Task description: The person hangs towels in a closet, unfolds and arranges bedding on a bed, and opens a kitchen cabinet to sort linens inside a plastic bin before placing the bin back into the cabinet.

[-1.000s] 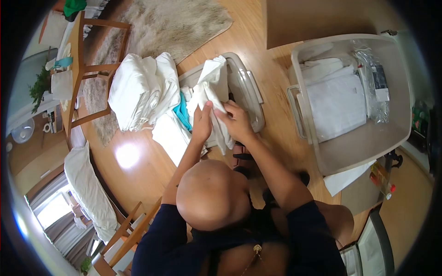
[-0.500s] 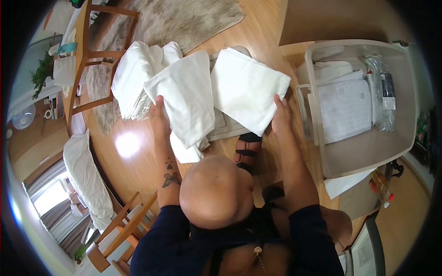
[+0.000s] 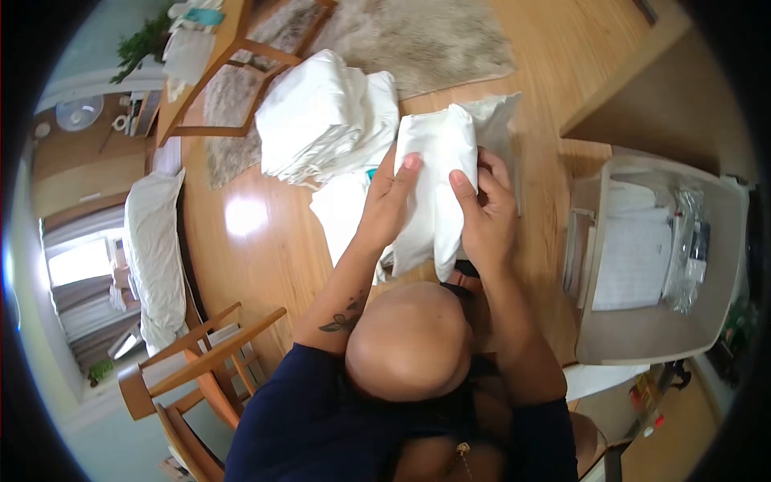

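My left hand and my right hand grip a folded white cloth from its two sides, thumbs on top. The cloth is folded into a narrow bundle, and its lower end hangs towards me. Left of it on the floor is a pile of folded white cloths. Another white cloth lies beneath my left wrist, partly hidden by it. A greyish flat piece shows behind the held cloth, mostly covered; its kind is unclear.
To the right stands a beige plastic bin with white linens and a clear plastic package inside. A wooden panel rises at the upper right. A shaggy rug, a wooden table and a wooden chair surround the wood floor.
The two white cloths that were held apart, one by each hand, are no longer seen separately. Both hands have come together on one narrower folded bundle. The camera view has shifted.
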Demonstrator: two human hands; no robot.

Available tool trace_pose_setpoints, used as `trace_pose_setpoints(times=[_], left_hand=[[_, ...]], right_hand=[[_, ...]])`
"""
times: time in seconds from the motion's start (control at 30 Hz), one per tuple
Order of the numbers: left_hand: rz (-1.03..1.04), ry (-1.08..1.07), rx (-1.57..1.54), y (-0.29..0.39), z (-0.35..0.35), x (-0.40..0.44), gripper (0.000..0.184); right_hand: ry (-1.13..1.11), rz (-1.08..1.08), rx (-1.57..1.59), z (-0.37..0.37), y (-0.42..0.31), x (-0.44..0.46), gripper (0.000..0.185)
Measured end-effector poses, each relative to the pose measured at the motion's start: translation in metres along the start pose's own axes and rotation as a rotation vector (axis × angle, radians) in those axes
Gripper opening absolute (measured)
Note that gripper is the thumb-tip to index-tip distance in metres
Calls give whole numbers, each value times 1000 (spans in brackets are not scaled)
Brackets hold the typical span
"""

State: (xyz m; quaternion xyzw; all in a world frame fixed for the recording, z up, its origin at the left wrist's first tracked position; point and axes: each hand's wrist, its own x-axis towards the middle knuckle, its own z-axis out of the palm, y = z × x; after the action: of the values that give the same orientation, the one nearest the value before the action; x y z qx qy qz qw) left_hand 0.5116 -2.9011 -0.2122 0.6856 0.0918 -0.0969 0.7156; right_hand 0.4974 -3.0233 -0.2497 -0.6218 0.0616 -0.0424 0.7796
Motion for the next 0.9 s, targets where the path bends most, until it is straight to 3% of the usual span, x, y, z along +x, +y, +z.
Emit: trace_pose_setpoints(times=[0.03, 0.1, 0.13, 0.17, 0.23, 0.3, 0.33, 0.37, 0.4, 0.43, 0.5, 0.57, 0.63, 0.67, 0.7, 0.73, 0.77, 0.83, 0.87, 0.9], left_hand=[[13, 15, 2, 3, -3, -1, 51], [270, 14, 159, 8, -9, -2, 57], [158, 94, 381, 11, -23, 0, 65], [142, 181, 202, 12, -27, 3, 58], [-5, 360, 158, 36, -37, 0, 52], [204, 506, 282, 39, -66, 4, 44], [-135, 625, 296, 78, -93, -6, 43], [86, 633, 303, 60, -165, -4, 43], [-56, 736, 468, 106, -167, -14, 46], [47, 737, 500, 118, -224, -20, 46], [64, 764, 545, 177, -197, -39, 43], [265, 722, 675, 192, -195, -21, 39], [276, 776, 872, 178, -212, 25, 40], [360, 750, 1001, 160, -198, 49, 49], [166, 651, 1182, 136, -241, 88, 62], [169, 502, 1023, 112, -206, 94, 73], [161, 428, 967, 75, -215, 108, 76], [127, 533, 1115, 23, -194, 89, 72], [-40, 526, 1034, -9, -191, 69, 70], [-269, 431, 917, -77, -231, 64, 68]], right_hand=[[-17, -8, 7, 4, -7, 2, 32], [-187, -214, -169, 9, -18, 6, 30], [-288, -214, -96, 13, -28, 7, 28], [-387, -273, -135, 19, -26, 9, 30], [-500, -324, -86, 32, -30, 8, 34], [-631, -344, -51, 40, -40, 10, 33], [-784, -176, 204, 41, -49, 10, 31], [-787, -175, 209, 35, -53, 14, 31], [-739, -184, 126, 23, -54, 20, 29], [-693, -186, 43, 8, -50, 27, 28], [-599, -200, -17, -30, -45, 46, 29], [-446, -81, -47, -55, -53, 47, 31], [-413, -40, -22, -68, -50, 45, 31], [-410, -2, -11, -73, -48, 43, 31], [-406, 36, -1, -75, -47, 40, 31], [-391, 81, -1, -76, -41, 35, 30], [-397, 89, -5, -78, -35, 30, 30], [-386, 153, -36, -85, -20, 20, 28], [-380, 162, -37, -86, -14, 15, 28], [-353, 236, -26, -87, -9, 12, 27]])
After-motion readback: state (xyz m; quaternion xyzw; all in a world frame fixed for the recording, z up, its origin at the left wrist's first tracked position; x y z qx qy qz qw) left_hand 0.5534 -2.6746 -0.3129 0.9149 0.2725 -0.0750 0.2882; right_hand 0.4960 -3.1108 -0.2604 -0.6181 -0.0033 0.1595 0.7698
